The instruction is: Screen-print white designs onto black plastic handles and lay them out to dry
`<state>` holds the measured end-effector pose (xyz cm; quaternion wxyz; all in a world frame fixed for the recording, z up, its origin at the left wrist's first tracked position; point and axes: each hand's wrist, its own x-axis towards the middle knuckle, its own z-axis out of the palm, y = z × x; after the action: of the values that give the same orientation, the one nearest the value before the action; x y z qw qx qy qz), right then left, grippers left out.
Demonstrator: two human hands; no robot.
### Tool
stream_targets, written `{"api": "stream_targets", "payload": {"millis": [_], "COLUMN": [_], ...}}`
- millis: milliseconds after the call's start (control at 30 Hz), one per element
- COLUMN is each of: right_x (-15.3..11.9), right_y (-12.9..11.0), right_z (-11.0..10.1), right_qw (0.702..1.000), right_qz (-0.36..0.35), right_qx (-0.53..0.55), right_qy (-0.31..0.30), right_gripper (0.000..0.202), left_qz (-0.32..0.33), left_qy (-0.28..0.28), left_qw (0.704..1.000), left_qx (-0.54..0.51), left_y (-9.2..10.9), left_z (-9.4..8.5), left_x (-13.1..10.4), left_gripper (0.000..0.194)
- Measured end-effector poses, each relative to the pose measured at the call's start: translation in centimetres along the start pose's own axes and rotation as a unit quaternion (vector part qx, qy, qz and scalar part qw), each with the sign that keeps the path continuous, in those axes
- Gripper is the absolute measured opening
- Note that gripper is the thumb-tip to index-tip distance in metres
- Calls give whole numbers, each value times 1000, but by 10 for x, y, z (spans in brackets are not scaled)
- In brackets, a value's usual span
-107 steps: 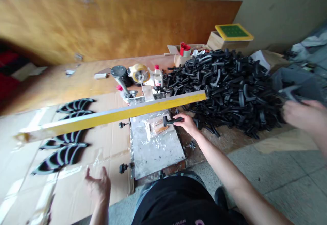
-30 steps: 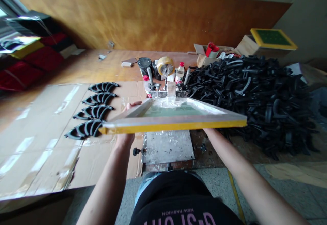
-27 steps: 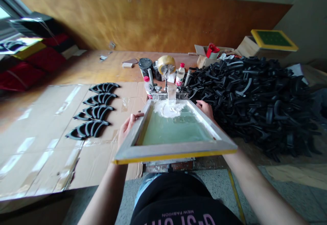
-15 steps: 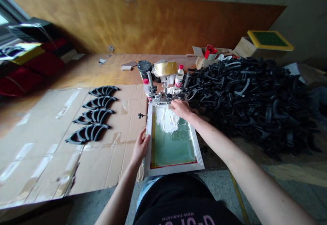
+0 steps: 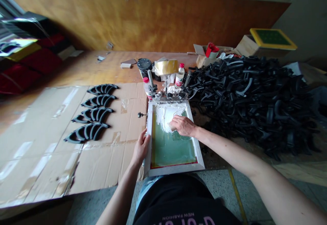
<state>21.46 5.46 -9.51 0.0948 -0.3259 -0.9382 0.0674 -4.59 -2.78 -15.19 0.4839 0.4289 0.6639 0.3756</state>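
A screen printing frame (image 5: 200, 153) with a pale metal border and green mesh lies flat in front of me. White ink (image 5: 163, 114) is smeared thickly over the far part of its mesh. My left hand (image 5: 141, 146) grips the frame's left border, thumb on top. Over the white ink, my right hand (image 5: 182, 125) is closed in a pinch on a small pale scraper, mostly hidden under the fingers. The frame's far end meets a metal clamp (image 5: 168, 97) with knobs and posts.
Several rows of curved black plastic parts (image 5: 88, 132) lie on flattened cardboard (image 5: 102, 165) at left. A large heap of black parts (image 5: 252, 99) fills the right side. Behind the clamp stand a red-capped bottle (image 5: 180, 75), a dark tub (image 5: 144, 67) and a tape roll (image 5: 166, 67).
My right hand has moved toward me over the mesh, from beside the clamp to the near part of the white ink. My left hand stays on the border.
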Motion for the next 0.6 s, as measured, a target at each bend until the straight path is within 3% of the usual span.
{"api": "stream_targets", "payload": {"millis": [67, 167, 267, 433, 500, 600], "right_x": [-3, 3, 6, -6, 4, 33], "right_y": [3, 10, 9, 3, 9, 28], "right_z": [-10, -16, -5, 4, -7, -28], "right_qw": [999, 999, 998, 997, 995, 982], "right_qz": [-30, 8, 41, -10, 32, 145], "right_qx": [24, 34, 10, 39, 56, 58], "right_qy": [-18, -7, 51, 71, 76, 104], "right_gripper": [14, 10, 14, 15, 11, 39], "left_qz": [-1, -9, -24, -31, -31, -22], "left_qy": [1, -3, -16, -12, -8, -14], "left_qw": [1000, 1000, 999, 998, 999, 999], "left_qx": [-3, -11, -41, -47, -34, -24], "left_y": [1, 4, 9, 22, 31, 50], "left_z": [0, -1, -2, -2, -3, -11], "left_x": [-1, -2, -5, -10, -14, -21], "left_gripper": [77, 79, 84, 89, 88, 88]}}
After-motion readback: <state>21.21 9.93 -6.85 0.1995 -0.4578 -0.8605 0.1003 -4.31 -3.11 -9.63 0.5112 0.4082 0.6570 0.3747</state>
